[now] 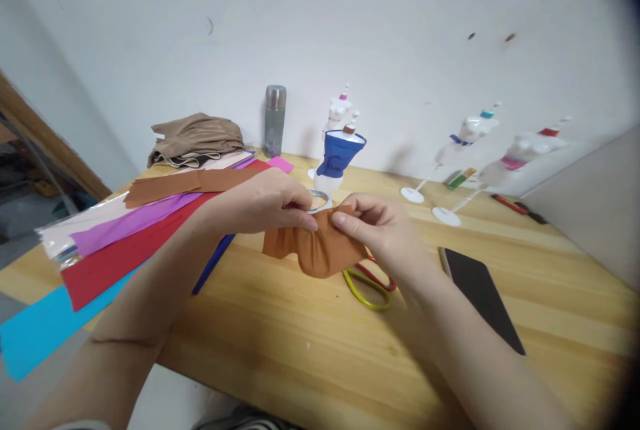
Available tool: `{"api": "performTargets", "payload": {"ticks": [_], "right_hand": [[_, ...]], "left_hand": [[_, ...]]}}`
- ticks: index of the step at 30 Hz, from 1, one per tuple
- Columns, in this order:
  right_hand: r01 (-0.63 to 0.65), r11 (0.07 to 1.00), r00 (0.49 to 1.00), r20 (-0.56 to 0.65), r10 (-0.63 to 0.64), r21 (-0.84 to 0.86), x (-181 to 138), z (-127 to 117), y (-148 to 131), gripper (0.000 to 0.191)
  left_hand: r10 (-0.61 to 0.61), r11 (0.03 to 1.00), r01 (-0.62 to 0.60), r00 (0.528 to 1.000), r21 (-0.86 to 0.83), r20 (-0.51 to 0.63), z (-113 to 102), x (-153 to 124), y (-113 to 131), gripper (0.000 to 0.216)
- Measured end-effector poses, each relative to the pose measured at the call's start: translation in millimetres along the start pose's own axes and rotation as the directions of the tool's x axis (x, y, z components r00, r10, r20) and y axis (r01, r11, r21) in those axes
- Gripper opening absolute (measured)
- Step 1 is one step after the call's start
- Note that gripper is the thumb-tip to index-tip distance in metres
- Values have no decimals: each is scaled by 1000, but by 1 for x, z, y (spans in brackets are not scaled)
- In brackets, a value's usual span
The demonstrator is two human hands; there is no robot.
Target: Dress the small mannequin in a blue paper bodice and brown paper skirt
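Note:
A piece of brown fabric hangs between my two hands above the table. My left hand pinches its upper edge between thumb and fingers. Its other end is gripped by my right hand, thumb on top. Just behind the cloth is a small white mannequin wrapped in blue fabric, with a brown band at its neck. The mannequin's base is partly hidden by my hands and the cloth. Scissors with red and yellow handles lie under my right hand, their blades out of sight.
Coloured fabric strips are layered at the left beside a folded brown garment. A flask stands against the wall. More mannequins stand at the back, several wearing coloured bands. A dark phone lies on the right of the wooden table.

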State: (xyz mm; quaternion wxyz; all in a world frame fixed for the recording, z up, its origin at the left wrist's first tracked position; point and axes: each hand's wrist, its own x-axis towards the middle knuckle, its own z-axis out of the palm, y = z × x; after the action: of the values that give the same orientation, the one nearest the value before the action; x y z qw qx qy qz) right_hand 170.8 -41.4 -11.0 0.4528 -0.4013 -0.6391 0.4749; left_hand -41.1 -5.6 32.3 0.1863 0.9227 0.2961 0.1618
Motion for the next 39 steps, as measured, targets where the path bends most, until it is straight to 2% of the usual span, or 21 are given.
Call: {"api": "performTargets", "payload": {"ticks": [3,6,13,19,23,27,34,39], "right_hand": [[169,971,983,-41,-178,-167,-6,2,-2,27],[227,918,965,-54,-258,-325,-9,4,-4,20],[168,931,978,-65,-199,-324,-7,7,-2,19],[138,932,984,-60,-168,-335,-7,6,-3,22],[137,938,989,-11,-149,-317,-6,6,-1,20],[130,943,987,-47,-151,-306,-7,6,-1,18],[150,943,983,-53,-173,-298,-7,6,0,17],[111,956,991,-46,-129,-272,-6,6,1,15]], "left_hand": [[-22,998,22,1000,52,-12,-1,0,2,37],[-33,995,33,999,92,-9,0,0,5,35],[7,986,-2,999,164,-31,3,0,9,30],[-48,970,55,998,235,-33,5,0,13,29],[-77,962,78,997,261,-12,7,1,14,31],[-104,953,109,994,283,-35,7,1,15,31],[-49,951,62,998,302,-50,8,1,12,31],[-51,943,67,997,327,-57,6,1,14,31]]}}
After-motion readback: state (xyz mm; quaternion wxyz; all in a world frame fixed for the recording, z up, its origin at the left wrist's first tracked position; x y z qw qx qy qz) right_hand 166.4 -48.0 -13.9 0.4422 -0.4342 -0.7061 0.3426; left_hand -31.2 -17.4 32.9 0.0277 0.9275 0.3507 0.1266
